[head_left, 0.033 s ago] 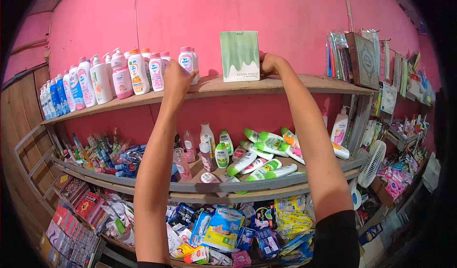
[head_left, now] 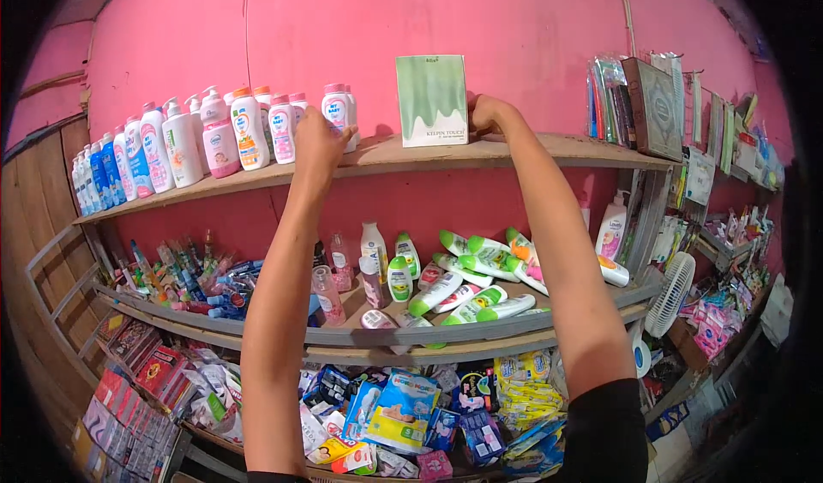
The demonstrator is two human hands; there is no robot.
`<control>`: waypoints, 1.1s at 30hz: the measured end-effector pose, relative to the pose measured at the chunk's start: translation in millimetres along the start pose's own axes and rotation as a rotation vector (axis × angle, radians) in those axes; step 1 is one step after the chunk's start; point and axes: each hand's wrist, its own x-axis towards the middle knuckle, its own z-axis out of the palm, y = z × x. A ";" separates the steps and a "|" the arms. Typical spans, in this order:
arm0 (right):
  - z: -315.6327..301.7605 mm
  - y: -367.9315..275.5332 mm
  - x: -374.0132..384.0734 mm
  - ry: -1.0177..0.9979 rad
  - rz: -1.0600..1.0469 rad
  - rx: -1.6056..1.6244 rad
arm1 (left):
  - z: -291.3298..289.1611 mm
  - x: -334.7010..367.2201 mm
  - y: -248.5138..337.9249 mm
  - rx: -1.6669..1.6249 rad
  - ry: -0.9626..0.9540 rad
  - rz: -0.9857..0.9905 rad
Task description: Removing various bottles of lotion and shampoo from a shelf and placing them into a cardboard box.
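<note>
Both my arms reach up to the top shelf (head_left: 549,147). My left hand (head_left: 321,143) is closed around the lower part of a white powder bottle (head_left: 335,104) with a pink cap and an orange patch on its label. A similar bottle stands just behind that one. Upright on the shelf is a green and white perfume box (head_left: 431,97). At the box's right edge, my right hand (head_left: 489,116) is curled against it, its fingertips partly hidden. Left of my left hand stands a row of lotion and powder bottles (head_left: 244,136), among them a pink-capped bottle (head_left: 281,132) close beside it.
A brown book (head_left: 656,110) and packets stand at the shelf's right end. Below, green-capped bottles (head_left: 467,307) lie heaped behind a grey rail (head_left: 480,333), with small perfume bottles (head_left: 231,286) to the left. Diaper packs (head_left: 403,410) fill the lowest level. A white fan (head_left: 670,294) is at right.
</note>
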 end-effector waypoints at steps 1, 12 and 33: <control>-10.4 18.5 3.2 0.037 0.007 0.029 | 6.4 -1.1 11.9 -0.062 -0.034 -0.019; -11.8 -9.6 -50.3 0.213 0.072 -0.134 | -14.8 -17.4 13.5 0.023 -0.004 0.004; -26.0 40.1 -236.2 0.633 -0.410 -0.225 | 8.6 -214.6 140.3 -0.737 -0.078 0.072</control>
